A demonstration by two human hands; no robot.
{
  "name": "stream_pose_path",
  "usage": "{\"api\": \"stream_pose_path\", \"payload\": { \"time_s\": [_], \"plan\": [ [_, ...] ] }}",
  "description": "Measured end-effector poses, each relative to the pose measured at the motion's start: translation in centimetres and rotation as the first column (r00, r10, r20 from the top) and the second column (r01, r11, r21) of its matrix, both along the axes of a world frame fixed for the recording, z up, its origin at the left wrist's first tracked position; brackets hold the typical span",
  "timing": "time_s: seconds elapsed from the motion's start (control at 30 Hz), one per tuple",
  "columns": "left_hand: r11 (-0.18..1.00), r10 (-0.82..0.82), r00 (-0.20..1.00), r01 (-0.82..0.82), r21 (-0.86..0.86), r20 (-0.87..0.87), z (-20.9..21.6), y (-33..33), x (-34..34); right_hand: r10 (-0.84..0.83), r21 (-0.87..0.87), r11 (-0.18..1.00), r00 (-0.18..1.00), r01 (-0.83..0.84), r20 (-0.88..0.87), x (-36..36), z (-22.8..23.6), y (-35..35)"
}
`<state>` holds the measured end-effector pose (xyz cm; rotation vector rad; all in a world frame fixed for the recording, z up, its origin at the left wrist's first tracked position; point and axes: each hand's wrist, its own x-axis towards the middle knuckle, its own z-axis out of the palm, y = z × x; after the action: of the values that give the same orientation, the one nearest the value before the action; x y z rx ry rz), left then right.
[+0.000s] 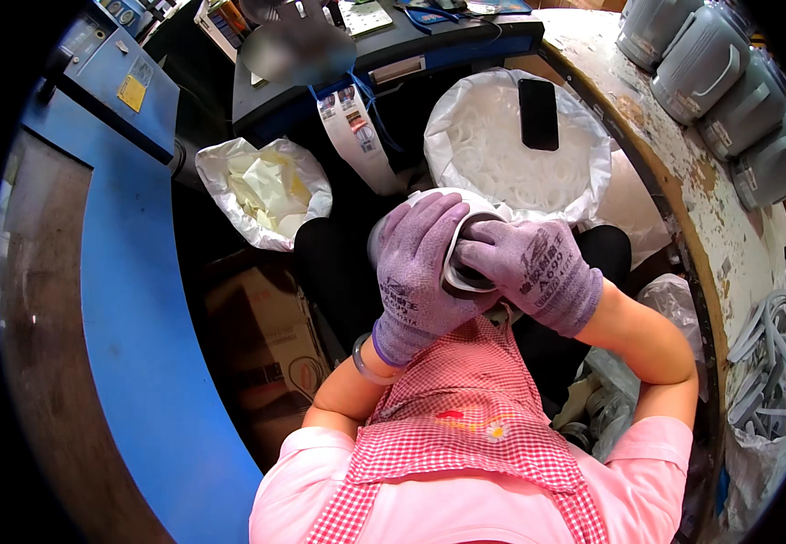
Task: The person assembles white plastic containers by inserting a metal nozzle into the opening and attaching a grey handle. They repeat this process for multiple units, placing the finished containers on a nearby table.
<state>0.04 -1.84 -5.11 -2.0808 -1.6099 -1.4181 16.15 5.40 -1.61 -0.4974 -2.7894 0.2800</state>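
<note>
In my lap lies a round, jug-like vessel [456,272] with a white rim, tipped so that its dark mouth faces right. My left hand [416,263], in a purple-grey work glove, wraps over its side and holds it. The gloved right hand [529,272] reaches to the mouth, its fingers bent and partly inside the rim. What those fingertips hold or touch inside is hidden. Just beyond the hands stands a white bag [600,181] full of translucent plastic rings [502,172]. A black phone [538,114] rests on the rings.
Left of my knees, a smaller bag [316,204] holds pale yellow-white scraps. A label strip [357,136] hangs from the desk [502,38]. Several grey jugs [701,68] stand on the worn curved table [624,104]. Grey handle-like strips [769,354] fill a bag at right. A blue panel [139,335] borders the left.
</note>
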Motion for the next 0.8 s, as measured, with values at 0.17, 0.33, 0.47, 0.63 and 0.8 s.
{"api": "stream_pose_path", "payload": {
  "time_s": [0.17,0.33,0.47,0.63,0.8],
  "plan": [
    [0.999,-0.034,0.992,0.036,-0.015,0.119,-0.3,-0.3,-0.2,0.101,-0.241,0.958,0.969,-0.156,-0.224,0.5,2.6,0.9],
    [1.0,-0.023,0.997,0.024,-0.015,0.076,0.0,-0.2,-0.8,-0.123,-0.641,0.721,0.861,-0.264,-0.493,2.8,4.6,1.6],
    [0.999,-0.045,0.994,0.044,0.006,0.103,0.0,0.4,-0.1,0.031,-0.436,0.863,0.888,-0.256,-0.459,1.5,2.6,0.7],
    [1.0,-0.005,0.997,0.004,0.018,0.072,-0.5,0.2,0.6,0.037,-0.199,0.978,0.995,-0.055,-0.093,1.2,1.0,1.0],
    [1.0,-0.015,0.996,0.015,0.0,0.084,-0.5,0.1,1.2,0.058,-0.047,0.997,0.992,-0.053,0.108,1.2,1.2,0.6]
  ]
}}
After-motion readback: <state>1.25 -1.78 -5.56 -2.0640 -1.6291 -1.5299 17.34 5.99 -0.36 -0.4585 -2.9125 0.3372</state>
